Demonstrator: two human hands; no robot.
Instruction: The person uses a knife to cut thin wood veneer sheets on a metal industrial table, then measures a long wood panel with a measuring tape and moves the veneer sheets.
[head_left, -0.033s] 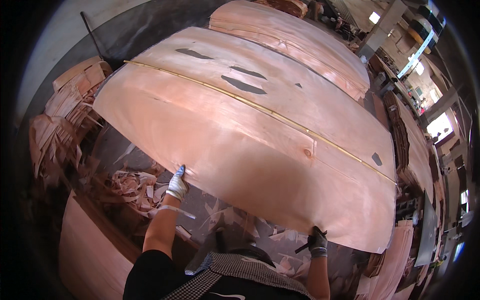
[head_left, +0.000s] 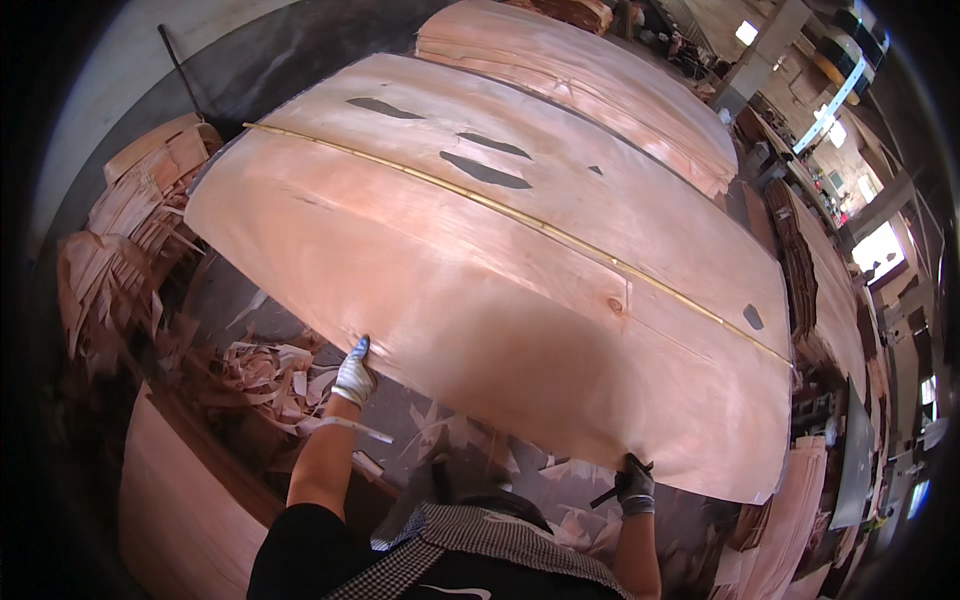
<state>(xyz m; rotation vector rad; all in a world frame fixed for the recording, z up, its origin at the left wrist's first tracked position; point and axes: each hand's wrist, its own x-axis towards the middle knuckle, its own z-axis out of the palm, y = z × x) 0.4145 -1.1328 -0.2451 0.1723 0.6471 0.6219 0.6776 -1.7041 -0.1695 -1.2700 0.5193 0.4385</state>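
Observation:
A large, thin pinkish wood veneer sheet [head_left: 490, 350] spreads out in front of me, its near edge facing my body. My left hand [head_left: 354, 378], in a pale glove with blue fingertips, is closed on that edge, thumb on top and the other fingers mostly hidden beneath. Farther right, my right hand [head_left: 634, 487] wears a dark glove and pinches the same edge. A short dark strip [head_left: 604, 497] sticks out from the right hand; what it is I cannot make out. Across the sheets lies a long thin yellowish stick [head_left: 500, 207]. Dark holes [head_left: 485, 170] show in the veneer beyond it.
Another veneer stack [head_left: 590, 85] stands beyond. Torn veneer scraps [head_left: 265, 375] litter the floor at left, beside bundled veneer pieces [head_left: 110, 280]. More stacked sheets [head_left: 830, 300] line the right side. A curved veneer pile [head_left: 175, 500] sits at the lower left.

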